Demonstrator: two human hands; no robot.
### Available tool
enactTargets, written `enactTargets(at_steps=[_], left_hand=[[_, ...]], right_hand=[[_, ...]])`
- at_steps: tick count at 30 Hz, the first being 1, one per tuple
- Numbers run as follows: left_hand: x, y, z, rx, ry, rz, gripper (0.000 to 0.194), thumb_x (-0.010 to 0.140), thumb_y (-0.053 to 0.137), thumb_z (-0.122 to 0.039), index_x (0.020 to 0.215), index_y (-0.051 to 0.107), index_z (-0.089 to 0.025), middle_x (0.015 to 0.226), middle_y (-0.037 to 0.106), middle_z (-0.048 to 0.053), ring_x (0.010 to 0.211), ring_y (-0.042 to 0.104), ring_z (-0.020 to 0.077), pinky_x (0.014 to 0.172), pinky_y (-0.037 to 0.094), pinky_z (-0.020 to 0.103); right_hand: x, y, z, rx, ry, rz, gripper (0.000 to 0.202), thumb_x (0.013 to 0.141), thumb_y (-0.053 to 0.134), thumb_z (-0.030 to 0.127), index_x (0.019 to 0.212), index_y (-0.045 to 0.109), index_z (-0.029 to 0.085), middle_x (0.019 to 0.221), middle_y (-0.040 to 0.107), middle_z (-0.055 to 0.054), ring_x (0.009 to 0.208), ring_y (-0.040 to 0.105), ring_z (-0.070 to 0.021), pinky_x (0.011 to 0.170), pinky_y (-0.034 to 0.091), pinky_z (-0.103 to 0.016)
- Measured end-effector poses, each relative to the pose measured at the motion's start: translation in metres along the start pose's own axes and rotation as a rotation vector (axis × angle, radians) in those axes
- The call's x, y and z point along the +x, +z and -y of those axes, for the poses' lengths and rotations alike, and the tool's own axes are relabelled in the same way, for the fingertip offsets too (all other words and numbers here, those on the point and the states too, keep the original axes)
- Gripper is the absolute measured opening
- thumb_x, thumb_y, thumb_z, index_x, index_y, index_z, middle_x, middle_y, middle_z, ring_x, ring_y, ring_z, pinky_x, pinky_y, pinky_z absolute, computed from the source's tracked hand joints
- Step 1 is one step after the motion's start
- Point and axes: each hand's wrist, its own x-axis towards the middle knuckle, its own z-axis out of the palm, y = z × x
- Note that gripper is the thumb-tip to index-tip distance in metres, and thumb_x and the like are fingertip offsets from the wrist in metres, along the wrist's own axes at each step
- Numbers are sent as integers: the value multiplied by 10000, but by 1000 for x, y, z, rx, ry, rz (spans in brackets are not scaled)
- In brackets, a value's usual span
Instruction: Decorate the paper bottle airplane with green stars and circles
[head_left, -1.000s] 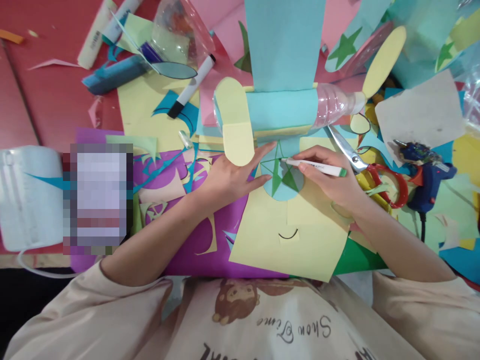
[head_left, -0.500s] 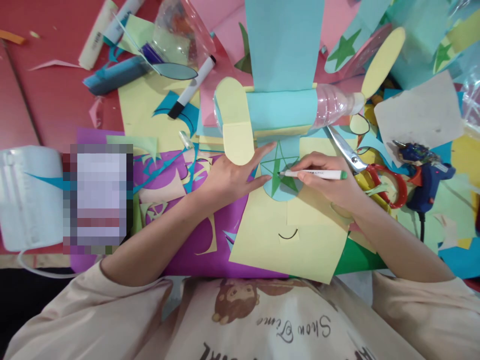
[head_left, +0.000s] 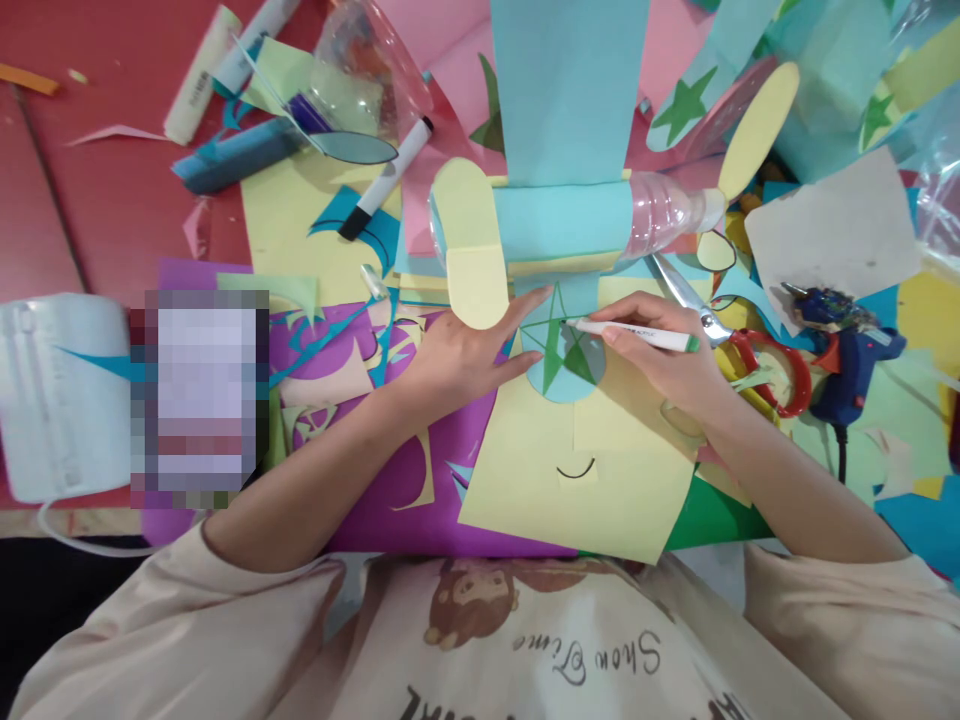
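My right hand [head_left: 652, 345] is closed around a white marker [head_left: 641, 333] with a green end. Its tip is over a green star outline [head_left: 553, 355], partly coloured in, on the rounded end of a light blue paper strip [head_left: 534, 372]. With thumb and forefinger apart, my left hand [head_left: 472, 360] rests at the left edge of that rounded end. Beyond the hands lies a plastic bottle [head_left: 660, 212] wrapped in light blue paper, with a pale yellow rounded strip [head_left: 472, 240] at its left end. Pale yellow paper [head_left: 525, 490] lies underneath.
Red-handled scissors [head_left: 772, 370] and a blue glue gun [head_left: 855, 370] lie to the right. At the left are a phone [head_left: 202, 390] and a white case [head_left: 64, 400]. A black-capped marker [head_left: 386, 180], other markers and paper scraps cover the far left.
The marker tip has moved slightly up and right across the star, and the marker's green end has dipped slightly less high. My left hand stays in place.
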Motion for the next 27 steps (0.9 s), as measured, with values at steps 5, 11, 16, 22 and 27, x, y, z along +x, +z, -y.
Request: enactTargets(at_steps=[5,11,16,22,27], left_hand=[[-1,2,3,-10,36,-32,586,914,527,-375,1457,375,-216,960,614,50,838,566,181,801,477,304],[-1,3,5,17,61,-42,581,937,499,-400,1462,375,-184,1001,624,86,831,578,185,774,471,303],[-1,2,3,13,41,-34,578,927,519,-384,1457,381,-198,1006,624,80,844,581,189,792,471,312],[-1,1,2,35,40,-28,577,930,511,-393,1454,380,-189,1024,627,91,840,578,189,778,470,316],[0,1,2,29,30,-12,586,921,527,-378,1457,378,-196,996,626,77,833,577,187,781,472,315]], right_hand=[[0,0,-2,-11,-3,16,184,866,646,344,943,701,187,850,686,-26,727,602,-122,607,458,-244],[0,-1,-2,-39,-8,36,193,868,644,356,946,707,191,887,698,-34,771,619,-139,656,472,-262],[0,-2,-2,-9,-22,68,177,872,639,347,888,709,185,838,686,-27,731,584,-129,623,424,-261],[0,-3,1,-81,-28,85,146,853,652,320,843,720,192,809,659,-20,725,568,-133,645,409,-283],[0,-3,2,-104,-51,109,136,853,640,283,785,713,191,778,662,-22,743,561,-146,662,410,-293]])
